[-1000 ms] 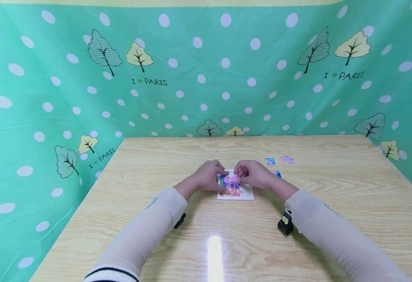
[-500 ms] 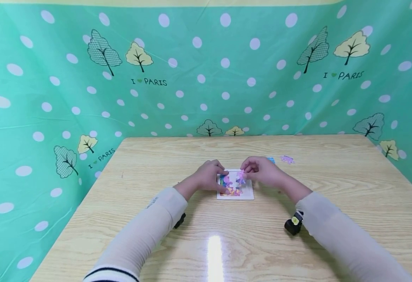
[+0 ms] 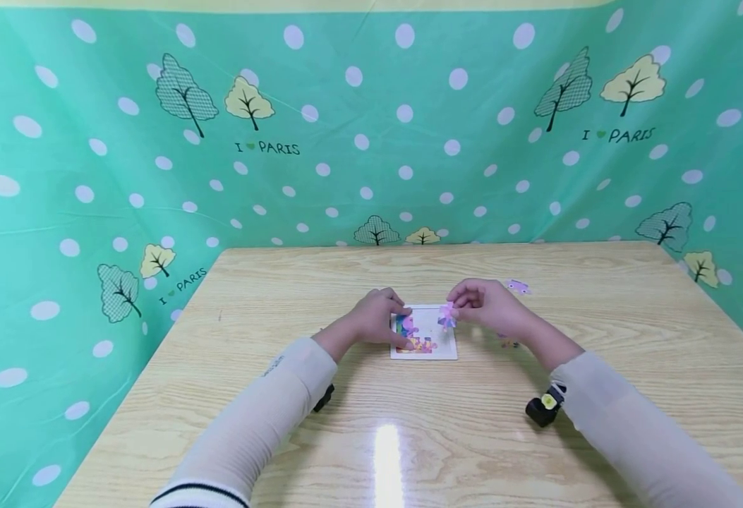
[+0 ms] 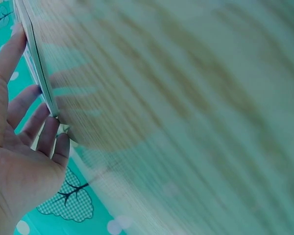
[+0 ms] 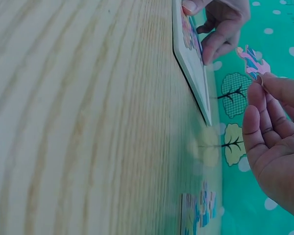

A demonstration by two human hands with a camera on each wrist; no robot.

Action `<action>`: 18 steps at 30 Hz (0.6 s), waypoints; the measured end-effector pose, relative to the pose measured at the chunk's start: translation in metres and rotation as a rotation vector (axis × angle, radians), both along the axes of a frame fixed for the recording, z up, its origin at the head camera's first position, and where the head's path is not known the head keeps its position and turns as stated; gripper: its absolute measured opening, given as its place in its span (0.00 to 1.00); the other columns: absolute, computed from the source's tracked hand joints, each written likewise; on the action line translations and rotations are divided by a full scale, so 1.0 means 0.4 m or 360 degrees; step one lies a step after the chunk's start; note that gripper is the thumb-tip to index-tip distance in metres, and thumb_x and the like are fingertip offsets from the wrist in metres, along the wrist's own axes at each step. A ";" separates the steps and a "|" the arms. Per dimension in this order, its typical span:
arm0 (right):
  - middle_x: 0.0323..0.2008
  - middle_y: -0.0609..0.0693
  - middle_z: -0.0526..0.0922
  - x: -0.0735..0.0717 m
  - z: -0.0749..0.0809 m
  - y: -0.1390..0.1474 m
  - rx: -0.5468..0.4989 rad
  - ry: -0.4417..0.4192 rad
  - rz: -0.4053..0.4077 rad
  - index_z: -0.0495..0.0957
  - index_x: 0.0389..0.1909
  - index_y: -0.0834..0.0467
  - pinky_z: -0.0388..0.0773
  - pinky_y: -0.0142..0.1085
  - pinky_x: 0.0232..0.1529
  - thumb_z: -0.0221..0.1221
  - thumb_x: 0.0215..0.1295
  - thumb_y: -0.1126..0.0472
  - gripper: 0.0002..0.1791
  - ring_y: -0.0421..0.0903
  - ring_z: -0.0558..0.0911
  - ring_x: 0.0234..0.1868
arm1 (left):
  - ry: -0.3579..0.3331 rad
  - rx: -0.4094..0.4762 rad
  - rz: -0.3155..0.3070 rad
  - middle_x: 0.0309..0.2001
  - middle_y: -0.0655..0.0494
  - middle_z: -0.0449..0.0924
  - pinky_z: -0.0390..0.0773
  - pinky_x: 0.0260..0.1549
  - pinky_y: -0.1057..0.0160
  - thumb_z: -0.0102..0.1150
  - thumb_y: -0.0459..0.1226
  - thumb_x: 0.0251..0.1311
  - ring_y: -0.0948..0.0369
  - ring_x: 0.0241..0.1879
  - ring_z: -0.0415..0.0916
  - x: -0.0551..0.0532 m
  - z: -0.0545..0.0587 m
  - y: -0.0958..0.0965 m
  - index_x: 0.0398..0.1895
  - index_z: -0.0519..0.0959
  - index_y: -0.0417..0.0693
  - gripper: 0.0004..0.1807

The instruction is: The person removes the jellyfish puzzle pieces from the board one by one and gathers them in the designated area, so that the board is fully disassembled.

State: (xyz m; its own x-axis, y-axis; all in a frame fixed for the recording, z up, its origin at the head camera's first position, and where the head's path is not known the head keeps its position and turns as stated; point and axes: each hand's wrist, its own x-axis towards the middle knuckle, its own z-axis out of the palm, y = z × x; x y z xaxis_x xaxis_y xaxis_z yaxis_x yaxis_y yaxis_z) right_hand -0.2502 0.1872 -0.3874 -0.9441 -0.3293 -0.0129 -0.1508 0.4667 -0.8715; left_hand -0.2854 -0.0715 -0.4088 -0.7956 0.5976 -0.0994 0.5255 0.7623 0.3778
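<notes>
A white puzzle tray (image 3: 427, 328) lies on the table in the head view, with joined pieces (image 3: 418, 345) along its left and bottom. My left hand (image 3: 374, 315) grips the tray's left side, thumb over the near pieces and fingers toward the far edge. In the left wrist view the fingertips meet the tray's edge (image 4: 40, 73). Between thumb and fingertips, my right hand (image 3: 487, 305) pinches a pink and blue jigsaw piece (image 3: 447, 316) above the tray's right part. The right wrist view shows that piece (image 5: 254, 62) raised off the tray, its remaining fingers loosely bent.
A pink loose piece (image 3: 518, 286) lies behind the right hand, and another piece (image 3: 507, 340) shows under the right wrist. Several loose pieces (image 5: 198, 210) appear low in the right wrist view. A dotted green curtain (image 3: 371, 141) hangs behind the wooden table (image 3: 307, 271).
My right hand has lifted the pink and blue jigsaw piece out of the tray's upper middle and moved right with it, leaving a white gap. My left hand stays on the tray.
</notes>
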 end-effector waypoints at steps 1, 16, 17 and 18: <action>0.38 0.53 0.81 0.002 0.001 0.003 0.0003 0.0001 -0.0008 0.79 0.45 0.60 0.79 0.35 0.43 0.65 0.60 0.68 0.12 0.50 0.80 0.41 | -0.0003 -0.0002 0.0002 0.58 0.55 0.72 0.68 0.54 0.61 0.74 0.58 0.44 0.56 0.55 0.65 0.000 0.000 0.000 0.61 0.78 0.53 0.40; 0.38 0.57 0.80 0.029 0.007 0.067 -0.0076 -0.0002 -0.0028 0.78 0.47 0.65 0.81 0.39 0.41 0.64 0.62 0.67 0.13 0.49 0.80 0.39 | -0.0016 0.0003 0.0015 0.58 0.55 0.71 0.67 0.55 0.61 0.75 0.59 0.43 0.56 0.56 0.65 0.005 0.004 0.000 0.61 0.78 0.53 0.41; 0.39 0.57 0.80 0.031 0.007 0.071 -0.0080 -0.0001 -0.0029 0.77 0.48 0.65 0.81 0.39 0.42 0.64 0.62 0.67 0.14 0.49 0.80 0.39 | -0.0013 0.0006 0.0009 0.58 0.54 0.71 0.67 0.55 0.60 0.75 0.59 0.43 0.55 0.56 0.65 0.005 0.005 0.000 0.61 0.78 0.53 0.41; 0.39 0.57 0.80 0.032 0.008 0.075 -0.0086 -0.0002 -0.0033 0.77 0.48 0.65 0.81 0.40 0.42 0.64 0.62 0.67 0.14 0.49 0.80 0.40 | -0.0011 0.0007 0.0006 0.58 0.54 0.71 0.67 0.55 0.60 0.75 0.59 0.43 0.55 0.56 0.65 0.005 0.005 0.000 0.61 0.78 0.52 0.41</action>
State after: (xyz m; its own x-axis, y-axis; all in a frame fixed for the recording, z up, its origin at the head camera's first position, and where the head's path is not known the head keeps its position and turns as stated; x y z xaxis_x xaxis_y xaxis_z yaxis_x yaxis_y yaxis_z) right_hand -0.2373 0.2170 -0.3843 -0.9507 -0.3101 0.0033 -0.1408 0.4221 -0.8956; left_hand -0.2833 -0.0714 -0.4069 -0.7972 0.5949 -0.1023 0.5199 0.7628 0.3845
